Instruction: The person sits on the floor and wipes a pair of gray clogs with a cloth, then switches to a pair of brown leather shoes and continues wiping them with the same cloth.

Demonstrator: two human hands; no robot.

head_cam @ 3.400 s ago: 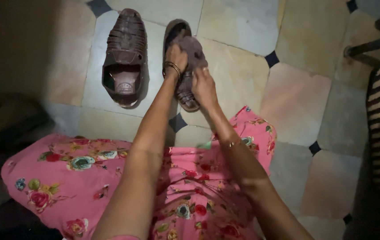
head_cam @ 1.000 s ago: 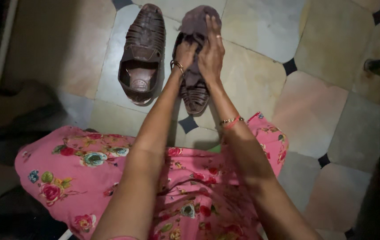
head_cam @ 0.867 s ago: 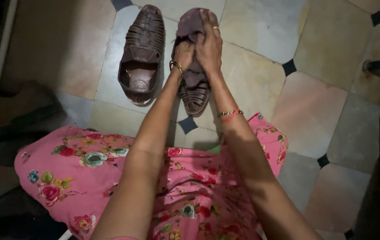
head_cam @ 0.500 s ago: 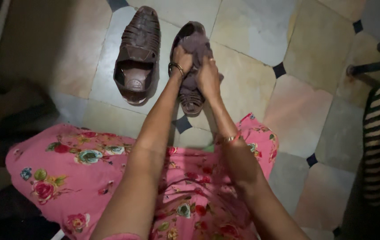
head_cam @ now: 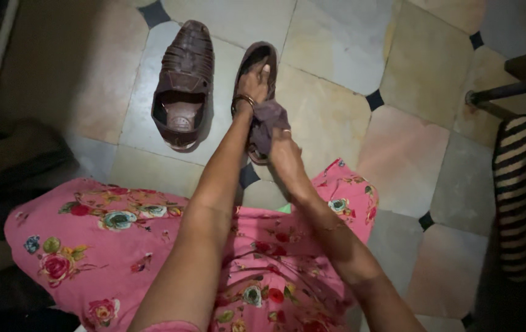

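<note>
Fingers of right hand (head_cam: 282, 144) stay bunched on the dark cloth (head_cam: 267, 120), now dragged nearward off the heel of the right sandal (head_cam: 257, 80), left hand (head_cam: 254, 80) gripping it; toe under wipe.

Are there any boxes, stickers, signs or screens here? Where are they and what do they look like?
No boxes, signs or screens show.
Maker's mark: a small round raised stamp, brown like the insole, in the heel of the brown woven sandal lying on the tiled floor, left of the sandal that the left hand steadies while the right hand holds a dark cloth.
</note>
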